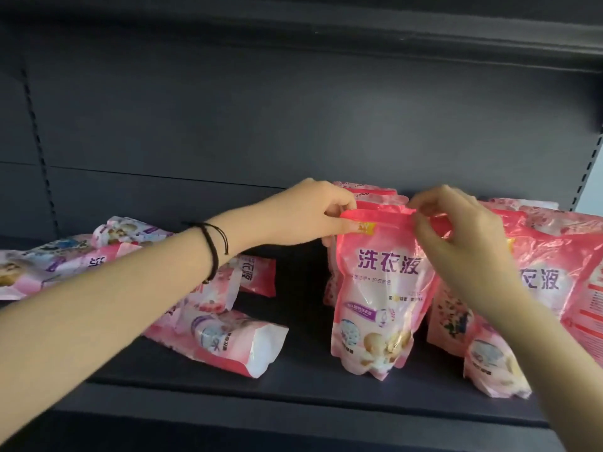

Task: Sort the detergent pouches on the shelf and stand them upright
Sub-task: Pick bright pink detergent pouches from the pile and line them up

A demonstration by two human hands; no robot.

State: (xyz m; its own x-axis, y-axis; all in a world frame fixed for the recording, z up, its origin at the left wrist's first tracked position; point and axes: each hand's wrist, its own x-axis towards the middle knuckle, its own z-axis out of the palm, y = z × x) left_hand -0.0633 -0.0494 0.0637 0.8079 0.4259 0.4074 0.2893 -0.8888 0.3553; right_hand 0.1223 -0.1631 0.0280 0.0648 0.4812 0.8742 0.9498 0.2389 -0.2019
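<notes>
A pink detergent pouch [378, 298] stands upright on the dark shelf [310, 383], just right of centre. My left hand [313, 216] pinches the left end of its top seal. My right hand [456, 230] pinches the right end of the same seal. More upright pink pouches [368, 195] stand directly behind it. Another row of upright pouches [548, 275] fills the right side, partly hidden by my right forearm. On the left, several pouches lie flat in a loose pile [225, 340], partly covered by my left arm.
The shelf's dark back panel [261, 125] rises behind the pouches, and the upper shelf [326, 31] overhangs. A slotted upright [39, 151] runs down the left, another upright [587, 168] on the right. Bare shelf surface [303, 308] separates the flat pile from the standing pouches.
</notes>
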